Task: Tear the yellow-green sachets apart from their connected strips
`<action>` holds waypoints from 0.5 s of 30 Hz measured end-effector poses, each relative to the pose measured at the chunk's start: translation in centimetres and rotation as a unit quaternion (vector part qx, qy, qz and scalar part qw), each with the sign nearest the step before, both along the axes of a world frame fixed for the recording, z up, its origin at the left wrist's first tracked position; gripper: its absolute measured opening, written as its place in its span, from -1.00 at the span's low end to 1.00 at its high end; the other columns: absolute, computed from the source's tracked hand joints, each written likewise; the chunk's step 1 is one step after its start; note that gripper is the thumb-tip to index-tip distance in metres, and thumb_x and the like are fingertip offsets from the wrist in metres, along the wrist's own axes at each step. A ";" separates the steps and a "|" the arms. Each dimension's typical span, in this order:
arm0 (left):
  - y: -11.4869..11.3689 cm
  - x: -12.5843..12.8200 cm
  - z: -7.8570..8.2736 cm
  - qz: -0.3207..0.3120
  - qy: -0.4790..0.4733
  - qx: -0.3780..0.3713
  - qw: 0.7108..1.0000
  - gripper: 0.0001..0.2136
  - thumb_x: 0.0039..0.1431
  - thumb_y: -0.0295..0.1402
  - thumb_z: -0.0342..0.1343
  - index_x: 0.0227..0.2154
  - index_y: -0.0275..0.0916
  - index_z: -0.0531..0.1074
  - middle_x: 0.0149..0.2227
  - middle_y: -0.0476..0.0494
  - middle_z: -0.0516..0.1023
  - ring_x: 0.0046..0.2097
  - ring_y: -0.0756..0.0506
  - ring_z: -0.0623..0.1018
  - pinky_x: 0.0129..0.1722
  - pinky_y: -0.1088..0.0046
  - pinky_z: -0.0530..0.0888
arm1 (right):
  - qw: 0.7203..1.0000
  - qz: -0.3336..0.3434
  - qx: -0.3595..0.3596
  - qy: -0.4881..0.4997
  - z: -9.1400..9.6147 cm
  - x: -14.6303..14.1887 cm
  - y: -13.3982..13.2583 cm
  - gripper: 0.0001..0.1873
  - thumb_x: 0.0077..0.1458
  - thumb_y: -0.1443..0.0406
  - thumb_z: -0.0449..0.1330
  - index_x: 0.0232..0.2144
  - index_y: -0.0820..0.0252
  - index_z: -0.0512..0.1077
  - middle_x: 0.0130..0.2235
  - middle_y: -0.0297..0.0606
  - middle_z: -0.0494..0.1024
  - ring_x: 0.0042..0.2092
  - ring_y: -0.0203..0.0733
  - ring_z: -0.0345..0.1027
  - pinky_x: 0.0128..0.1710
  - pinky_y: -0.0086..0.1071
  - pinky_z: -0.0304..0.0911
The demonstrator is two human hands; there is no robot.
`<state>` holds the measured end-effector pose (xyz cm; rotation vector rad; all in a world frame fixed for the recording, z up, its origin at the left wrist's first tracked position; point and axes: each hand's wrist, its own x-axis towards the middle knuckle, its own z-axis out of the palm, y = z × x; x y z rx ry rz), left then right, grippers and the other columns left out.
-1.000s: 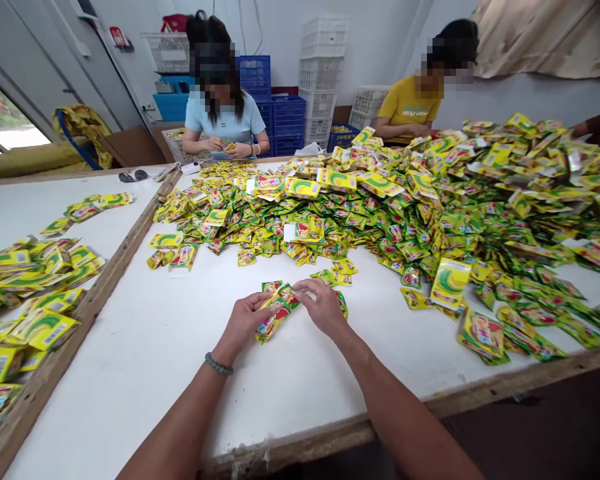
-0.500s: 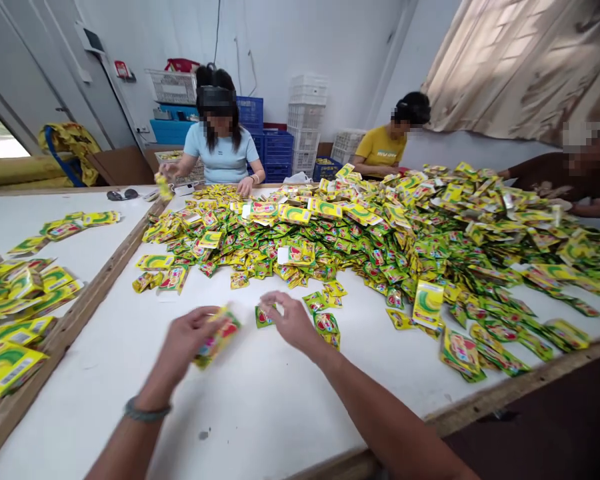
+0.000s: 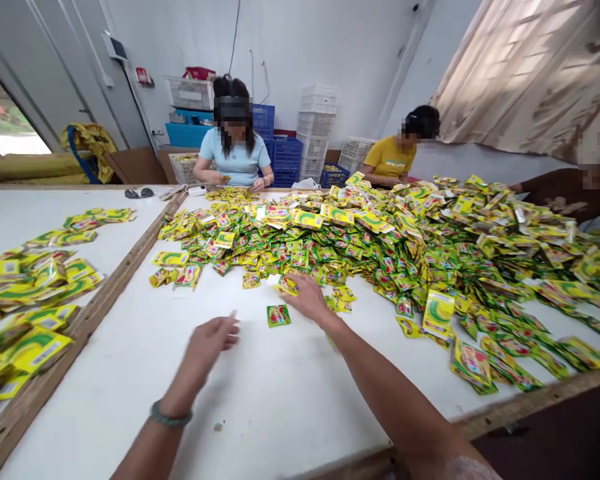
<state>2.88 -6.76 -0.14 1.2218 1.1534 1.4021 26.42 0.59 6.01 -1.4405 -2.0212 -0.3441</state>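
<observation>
Right hand clamped on a box, left hand open

And there it is, in the middle of the frame: your right hand (image 3: 305, 297) is clamped on a small yellow box (image 3: 286, 287), its white flap jutting out on the left. Just below, a green sachet (image 3: 279, 315) lies flat on the white worktop (image 3: 250, 387). Your left hand (image 3: 211, 347), lower left of centre, hovers over the worktop, fingers loosely parted and a little blurred, a bracelet (image 3: 171, 415) round the wrist. Beyond your right hand, what a heap (image 3: 340, 233): sachets and boxes sprawl from centre to the right edge! Over at the left edge, more boxes (image 3: 35, 350) lie bunched past a wooden strip (image 3: 87, 327). Across from you, upper centre, a person in light blue (image 3: 236, 165) has both hands low by the heap; upper right, another in yellow (image 3: 390, 159) sits behind it.
</observation>
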 end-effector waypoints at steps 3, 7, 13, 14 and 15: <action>0.0 4.9 -0.7 -0.090 -0.037 -0.020 0.995 -0.55 -0.12 0.01 0.15 -0.35 -0.32 0.48 -0.35 -0.24 0.57 -0.31 -0.17 0.54 -0.30 0.35 0.44 | 0.998 0.048 -0.032 0.031 -3.5 -2.3 -3.6 -0.43 -0.11 0.08 0.25 -0.02 0.11 0.35 -0.13 -0.18 0.44 -0.08 -0.11 0.24 -0.05 -0.26 0.13; 0.1 6.2 -2.4 -0.132 -0.116 0.026 0.984 -0.62 -0.07 -0.04 0.14 -0.38 -0.31 0.46 -0.37 -0.18 0.56 -0.30 -0.14 0.51 -0.34 0.40 0.42 | 0.986 0.116 -0.078 0.092 -6.4 -3.6 -7.1 -0.44 -0.06 0.14 0.22 0.04 0.08 0.31 -0.04 -0.21 0.44 -0.04 -0.10 0.28 -0.03 -0.25 0.17; 0.1 4.9 -3.2 -0.099 -0.189 0.049 0.976 -0.65 -0.05 -0.09 0.16 -0.32 -0.27 0.35 -0.40 -0.06 0.49 -0.33 -0.07 0.49 -0.34 0.45 0.42 | 0.951 0.177 -0.169 0.189 -7.5 -3.9 -8.4 -0.62 0.14 0.24 0.00 0.01 0.03 0.34 -0.17 -0.29 0.52 -0.24 -0.21 0.39 -0.19 -0.32 0.28; 0.0 4.9 -3.1 -0.102 -0.205 0.056 0.972 -0.65 -0.04 -0.10 0.16 -0.30 -0.26 0.34 -0.38 -0.06 0.49 -0.32 -0.07 0.49 -0.32 0.45 0.43 | 0.951 0.176 -0.167 0.193 -7.5 -4.0 -8.5 -0.61 0.15 0.24 -0.01 0.03 0.05 0.32 -0.18 -0.27 0.52 -0.27 -0.22 0.39 -0.22 -0.33 0.29; -0.2 4.9 -3.0 -0.116 -0.224 0.058 0.966 -0.65 -0.03 -0.11 0.16 -0.29 -0.26 0.33 -0.36 -0.07 0.50 -0.30 -0.07 0.50 -0.31 0.44 0.43 | 0.951 0.173 -0.162 0.199 -7.5 -4.2 -8.6 -0.59 0.14 0.23 0.00 0.05 0.08 0.28 -0.20 -0.26 0.51 -0.31 -0.24 0.38 -0.25 -0.35 0.29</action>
